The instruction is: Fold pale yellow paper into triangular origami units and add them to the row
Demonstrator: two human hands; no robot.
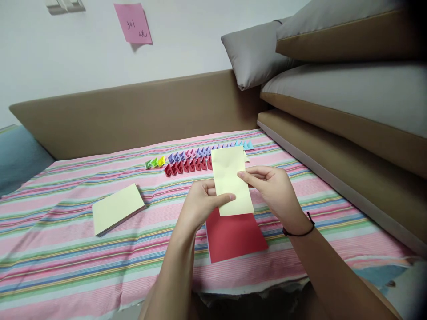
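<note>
A striped cloth (pixel 66 249) in pink, green and blue is spread over a low surface bordered by tan upholstery and grey cushions (pixel 256 53). A folded pale yellow sheet (pixel 230 180) is held upright above the cloth: the left hand (pixel 198 206) is closed on its lower left edge, the right hand (pixel 275 189) is pinched on its right edge. A red sheet (pixel 233 238) lies flat beneath. Rows of finished folded paper pieces (pixel 196 158), green, yellow, purple, red and blue, are lined up beyond; the work is judged well advanced. A stack of yellow paper (pixel 116 209) remains unfolded. A pink note (pixel 133 23) on the wall is marked "301"; further writing cannot be read.
</note>
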